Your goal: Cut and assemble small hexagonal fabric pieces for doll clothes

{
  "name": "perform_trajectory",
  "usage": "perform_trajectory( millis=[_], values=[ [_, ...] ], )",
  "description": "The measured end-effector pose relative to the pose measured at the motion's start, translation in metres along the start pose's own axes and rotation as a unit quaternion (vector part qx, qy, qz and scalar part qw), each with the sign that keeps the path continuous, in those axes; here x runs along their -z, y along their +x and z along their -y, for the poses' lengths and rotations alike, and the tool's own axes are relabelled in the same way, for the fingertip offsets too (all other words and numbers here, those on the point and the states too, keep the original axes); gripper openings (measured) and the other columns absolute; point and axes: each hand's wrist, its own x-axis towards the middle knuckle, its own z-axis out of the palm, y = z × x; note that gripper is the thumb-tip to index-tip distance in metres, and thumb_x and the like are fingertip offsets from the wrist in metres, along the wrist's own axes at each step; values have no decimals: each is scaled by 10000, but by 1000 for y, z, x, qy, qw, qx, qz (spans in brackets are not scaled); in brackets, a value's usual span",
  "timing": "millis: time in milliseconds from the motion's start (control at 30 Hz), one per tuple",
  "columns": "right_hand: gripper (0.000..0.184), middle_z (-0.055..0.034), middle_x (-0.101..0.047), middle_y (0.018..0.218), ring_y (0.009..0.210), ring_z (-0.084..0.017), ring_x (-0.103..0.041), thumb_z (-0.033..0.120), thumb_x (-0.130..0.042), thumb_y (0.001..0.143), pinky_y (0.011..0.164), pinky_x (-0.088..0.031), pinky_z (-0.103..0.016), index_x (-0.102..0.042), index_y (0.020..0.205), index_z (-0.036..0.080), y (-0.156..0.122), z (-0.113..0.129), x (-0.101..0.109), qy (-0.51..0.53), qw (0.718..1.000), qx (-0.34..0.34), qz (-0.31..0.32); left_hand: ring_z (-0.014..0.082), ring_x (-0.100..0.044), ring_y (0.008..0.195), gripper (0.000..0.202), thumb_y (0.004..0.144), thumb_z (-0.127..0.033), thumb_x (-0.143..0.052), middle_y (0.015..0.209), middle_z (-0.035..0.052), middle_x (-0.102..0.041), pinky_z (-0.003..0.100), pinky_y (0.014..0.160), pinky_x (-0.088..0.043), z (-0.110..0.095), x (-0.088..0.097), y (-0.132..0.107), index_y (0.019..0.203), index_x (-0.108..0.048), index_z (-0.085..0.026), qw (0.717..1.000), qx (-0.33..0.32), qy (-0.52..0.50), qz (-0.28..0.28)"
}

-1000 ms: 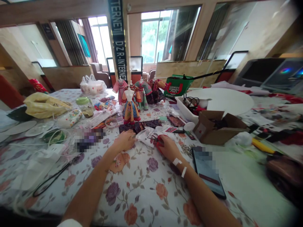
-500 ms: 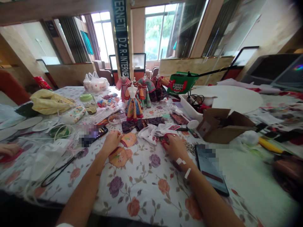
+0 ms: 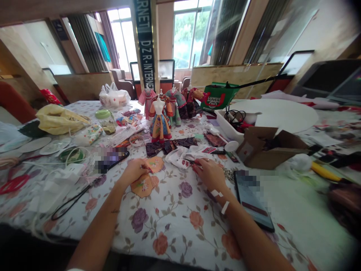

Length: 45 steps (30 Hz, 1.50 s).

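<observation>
My left hand (image 3: 135, 171) is closed at the left edge of an orange embroidered fabric piece (image 3: 155, 164), its fingertips pinching the edge. A second orange piece (image 3: 142, 185) with a floral motif lies flat just below it. My right hand (image 3: 210, 174) has its fingers curled round red-handled scissors (image 3: 195, 168), mostly hidden by the hand. Their dark tip points toward a crumpled white packet (image 3: 179, 158). Behind both hands stands a small dress form in an orange and blue dress (image 3: 160, 124), with more dressed forms behind it.
A phone (image 3: 252, 203) lies right of my right forearm, below an open cardboard box (image 3: 270, 148). At left are another phone (image 3: 117, 161), a white charger (image 3: 75, 171) with cables, a lidded jar (image 3: 105, 122), and a co-worker's blurred hand (image 3: 8, 162) above a red looped thing (image 3: 14, 184).
My right hand has shifted slightly and less of the red scissor handles shows. The left hand stays at the fabric piece. The co-worker's hand has moved up, away from the red looped thing.
</observation>
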Motion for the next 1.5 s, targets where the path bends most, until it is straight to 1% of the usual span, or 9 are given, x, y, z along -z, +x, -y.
perform_trajectory(
  millis=[267,433,600,733,833,933,1167,1300,1500],
  values=[
    [237,-91,-677,1055,956,-260,-595,300,-490,913,774,-430,-327,-666,1003,168,-4,-2,-7,30,999,18,-40,198,-594,796,138,769,-275,-590,812,44,-677,291,754,-430,-1,4,-5,705,-682,-195,999,-18,-38,-4],
    [225,-89,-667,1097,1001,-252,-581,282,-486,914,839,-443,-335,-666,987,168,-13,1,-4,61,996,25,-58,160,-540,642,242,823,-382,-502,697,9,-617,267,617,-408,19,24,-3,766,-605,-171,996,22,-86,-32],
    [224,-108,-659,1108,1034,-259,-570,247,-472,912,870,-455,-356,-674,968,167,-22,6,-2,87,993,44,-73,140,-555,600,272,725,-422,-606,657,0,-622,234,556,-405,23,32,-1,732,-605,-151,987,41,-154,16],
    [246,-132,-648,1128,1064,-275,-554,201,-498,875,918,-447,-396,-649,1058,132,-21,30,-7,119,980,148,-56,154,-588,632,235,695,-376,-645,667,5,-642,239,578,-431,7,22,-4,719,-631,-143,979,25,-191,69],
    [422,-139,-562,1289,1201,-257,-470,109,-493,833,1012,-386,-390,-533,1253,98,-15,61,-14,143,952,272,-10,160,-611,656,171,703,-320,-635,676,3,-655,242,607,-452,-4,12,-3,714,-618,-150,973,11,-214,86],
    [536,-125,-496,1369,1257,-261,-411,67,-483,801,1018,-369,-410,-453,1334,113,-3,86,-23,134,938,319,30,163,-626,670,135,728,-275,-599,690,8,-666,260,654,-478,-10,0,1,778,-618,-152,970,-2,-230,80],
    [487,-133,-572,1216,1149,-260,-467,84,-508,794,971,-374,-404,-504,1277,145,7,94,-35,108,947,298,61,168,-620,725,86,697,-163,-596,756,13,-692,266,707,-473,-19,-7,1,730,-676,-165,975,-44,-208,70],
    [602,-161,-429,1378,1230,-270,-395,53,-517,776,977,-359,-402,-429,1358,180,8,92,-37,103,957,269,41,176,-633,738,134,703,-147,-596,763,21,-720,272,741,-475,-20,-4,1,744,-721,-168,974,-63,-202,83],
    [302,-116,-542,1279,1183,-266,-430,115,-519,845,959,-359,-402,-626,1118,184,10,92,-36,101,946,301,71,173,-646,735,153,714,-173,-615,784,15,-742,258,721,-479,-19,-3,-1,788,-748,-188,979,-58,-184,62]
  ],
)
